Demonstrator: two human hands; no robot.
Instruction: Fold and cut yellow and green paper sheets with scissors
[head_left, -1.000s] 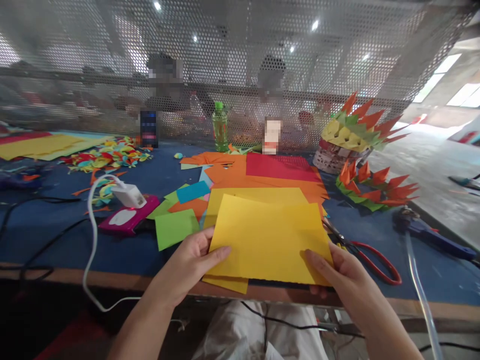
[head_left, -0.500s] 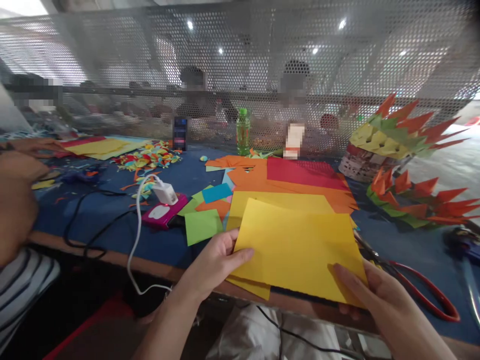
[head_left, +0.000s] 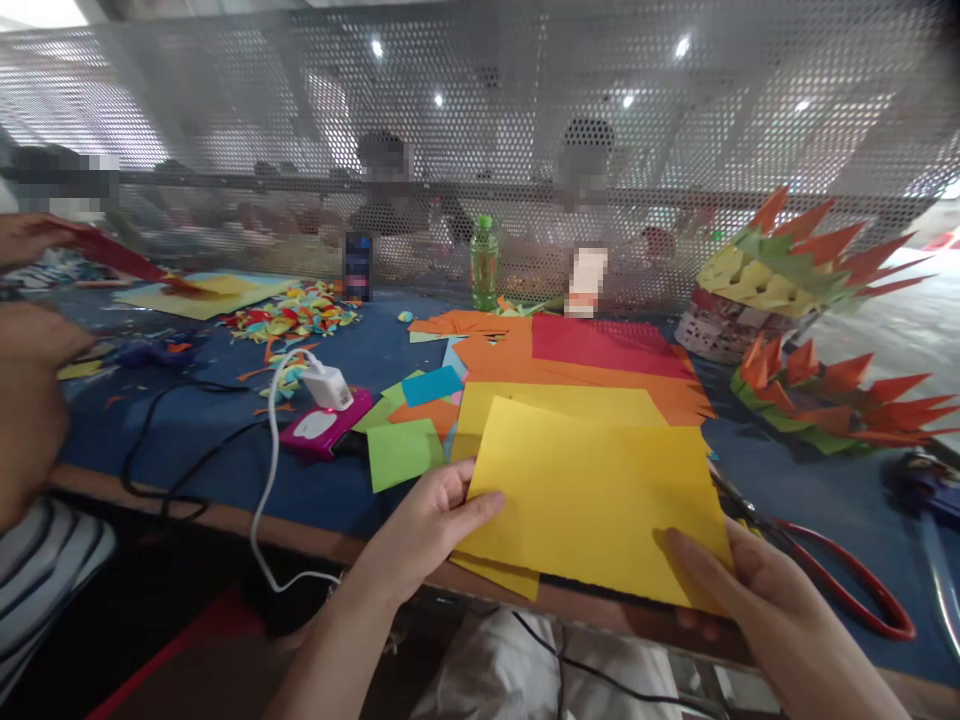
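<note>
A yellow sheet of paper (head_left: 592,500) is held tilted over the table's front edge. My left hand (head_left: 454,510) pinches its left side, thumb on top and fingers beneath. At the lower right corner my right hand (head_left: 739,575) grips the same sheet, its thumb lying on the face and its fingers mostly hidden underneath. Beneath and behind it lies more yellow paper (head_left: 562,398), resting on orange paper (head_left: 495,358) and a red sheet (head_left: 600,345). Scissors with red handles (head_left: 847,585) lie right beside my right hand, their blades partly covered.
Left of my hands sit a pink power strip (head_left: 330,425) with a white charger (head_left: 328,387), and green paper pieces (head_left: 405,455). A green bottle (head_left: 484,265) and scraps (head_left: 300,312) stand farther back. Folded-paper crowns (head_left: 757,290) are at right. A co-worker's arm (head_left: 34,390) is at left.
At the far left, a co-worker's hand has lifted a red sheet off the yellow papers. My hands and the yellow sheet hold almost still; the view has shifted slightly.
</note>
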